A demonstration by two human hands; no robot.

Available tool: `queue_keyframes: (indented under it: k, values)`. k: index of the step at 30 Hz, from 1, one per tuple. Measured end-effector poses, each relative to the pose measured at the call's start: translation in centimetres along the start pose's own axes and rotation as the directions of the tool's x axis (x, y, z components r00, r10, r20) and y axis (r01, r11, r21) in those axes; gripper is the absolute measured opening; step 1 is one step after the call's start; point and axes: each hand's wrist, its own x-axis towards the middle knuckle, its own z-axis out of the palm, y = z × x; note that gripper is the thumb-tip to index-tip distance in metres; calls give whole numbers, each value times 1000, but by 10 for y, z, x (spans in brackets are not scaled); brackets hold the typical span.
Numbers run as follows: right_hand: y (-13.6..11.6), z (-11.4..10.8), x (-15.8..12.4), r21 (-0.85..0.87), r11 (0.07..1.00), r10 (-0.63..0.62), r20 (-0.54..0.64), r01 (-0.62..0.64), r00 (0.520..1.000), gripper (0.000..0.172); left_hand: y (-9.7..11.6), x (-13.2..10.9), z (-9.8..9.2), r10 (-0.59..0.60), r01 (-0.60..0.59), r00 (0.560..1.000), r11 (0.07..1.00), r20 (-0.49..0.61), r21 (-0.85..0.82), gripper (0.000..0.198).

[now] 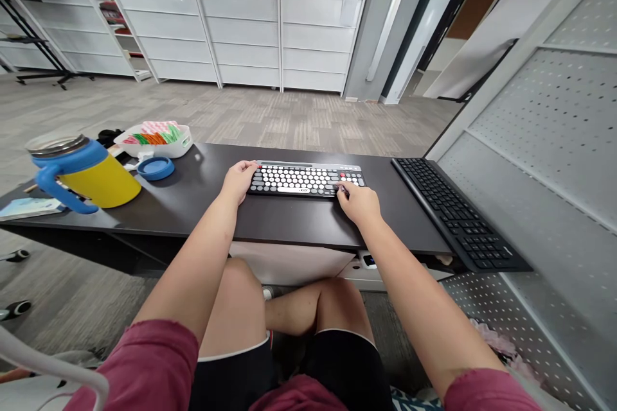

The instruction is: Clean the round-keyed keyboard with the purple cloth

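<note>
A keyboard [301,180] with round white and grey keys and a few red ones lies on the dark desk [284,221]. My left hand [238,181] is at its left end, fingers together on the corner near a red key. At the right end my right hand [359,201] touches the keys near the lower right corner, its fingers curled; the small thing under the fingertips is too small to make out.
A black keyboard [457,215] stands slanted along the desk's right edge by a perforated panel [554,141]. To the left are a yellow and blue mug [103,176], a blue lid [155,168], a white basket [180,146] of colourful items and a booklet [31,207].
</note>
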Motion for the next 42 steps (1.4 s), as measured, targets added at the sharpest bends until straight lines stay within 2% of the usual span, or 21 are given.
queue_keyframes:
  k: [42]
  values:
    - [4,3,1,56,998,14,-15,-13,1000,40,-1,0,1,3,-3,1000,1000,7,-8,25]
